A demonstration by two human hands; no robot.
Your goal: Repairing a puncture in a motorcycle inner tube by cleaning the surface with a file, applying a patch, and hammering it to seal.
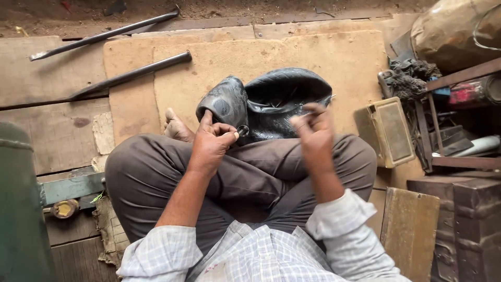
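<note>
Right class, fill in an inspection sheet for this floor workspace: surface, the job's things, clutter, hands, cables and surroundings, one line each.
Surface: worn board laid over wooden planks, dusty.
Job's things: black rubber inner tube folded on the board before the crossed legs; small ring at the left fingertips.
Clutter: two metal bars, yellowish box, rags.
Hands: left hand pinches the ring against the tube; right hand raised, blurred, grip unclear.
Cables: nothing seen.
Surroundings: metal frame with tools on the right, green container on the left.
</note>
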